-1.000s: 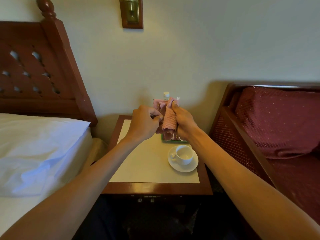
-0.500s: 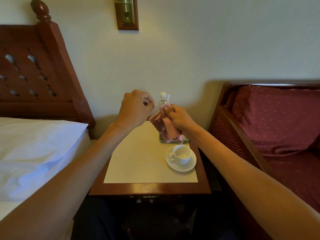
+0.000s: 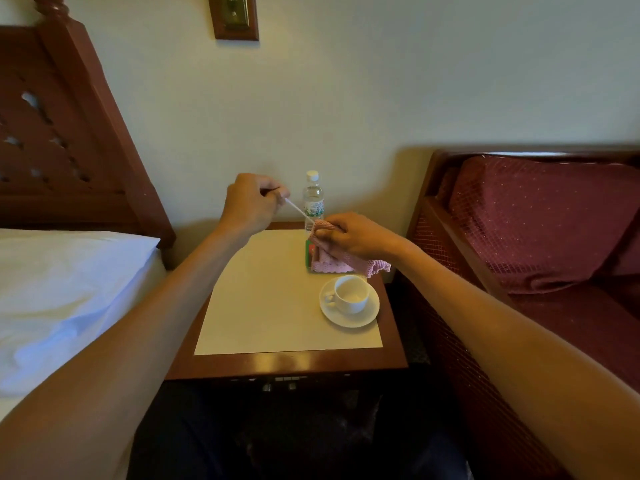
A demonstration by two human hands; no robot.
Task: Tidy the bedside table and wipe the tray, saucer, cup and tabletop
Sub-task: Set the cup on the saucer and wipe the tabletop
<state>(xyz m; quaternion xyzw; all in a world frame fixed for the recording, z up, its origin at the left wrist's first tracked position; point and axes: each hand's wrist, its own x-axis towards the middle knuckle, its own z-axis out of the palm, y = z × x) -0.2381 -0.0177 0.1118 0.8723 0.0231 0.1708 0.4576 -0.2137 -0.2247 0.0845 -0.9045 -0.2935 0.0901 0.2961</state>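
Note:
My right hand (image 3: 353,239) grips a pink knitted cloth (image 3: 337,263) above the green tray (image 3: 307,252) at the back right of the bedside table (image 3: 277,363). My left hand (image 3: 251,202) is raised to the left of the water bottle (image 3: 313,199) and pinches a thin white strand (image 3: 298,211) that stretches down to the cloth. A white cup (image 3: 351,294) stands empty on a white saucer (image 3: 360,315) near the table's right edge. The cloth hides most of the tray.
A bed with a white pillow (image 3: 65,292) lies to the left, under a dark wooden headboard (image 3: 69,133). A red cushioned chair (image 3: 540,230) stands close on the right. A brass wall plate (image 3: 235,15) hangs above. The tabletop has a cream inlay (image 3: 263,299).
My hands have moved apart: the left pulled up and left, drawing a white strand out from the cloth. The right hand lowered with the cloth toward the tray. The bottle now shows fully.

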